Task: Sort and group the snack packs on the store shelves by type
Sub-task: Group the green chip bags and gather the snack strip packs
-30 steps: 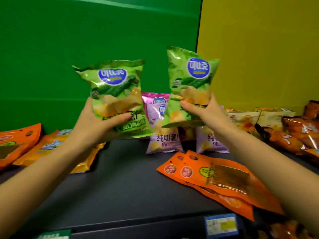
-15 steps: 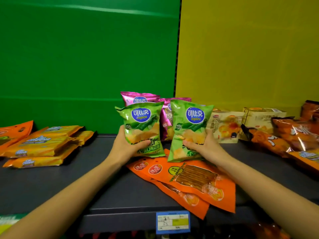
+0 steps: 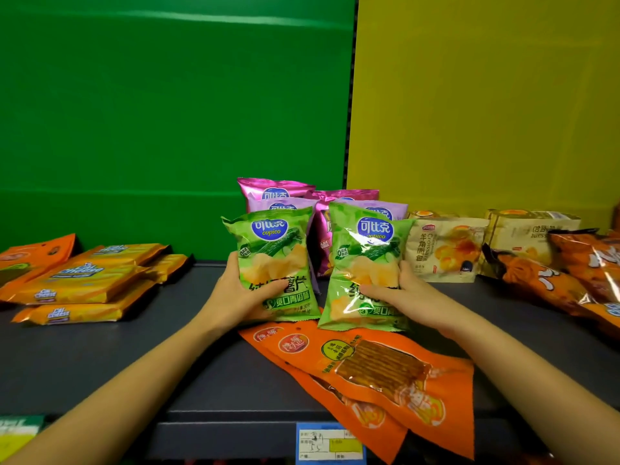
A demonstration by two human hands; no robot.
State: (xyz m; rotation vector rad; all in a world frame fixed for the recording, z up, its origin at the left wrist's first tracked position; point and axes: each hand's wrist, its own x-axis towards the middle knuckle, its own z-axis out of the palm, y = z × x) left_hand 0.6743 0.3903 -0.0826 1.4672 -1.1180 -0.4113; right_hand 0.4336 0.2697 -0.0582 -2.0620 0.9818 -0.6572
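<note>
**A green chip bag in each hand**

The left hand (image 3: 241, 293) grips the left green bag (image 3: 275, 260) and the right hand (image 3: 406, 293) grips the right green bag (image 3: 365, 263), both upright and side by side. Pink bags (image 3: 271, 193) stand just behind them. Orange pouches (image 3: 385, 374) lie below the right hand on the shelf (image 3: 100, 357).

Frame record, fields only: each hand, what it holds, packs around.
left hand: grips left green chip bag, upright
right hand: grips right green chip bag, upright
behind: pink chip bags
in front: orange flat packs, lying on shelf
left side: yellow cheese packs, stacked
right side: croissant packs, orange bags
</note>
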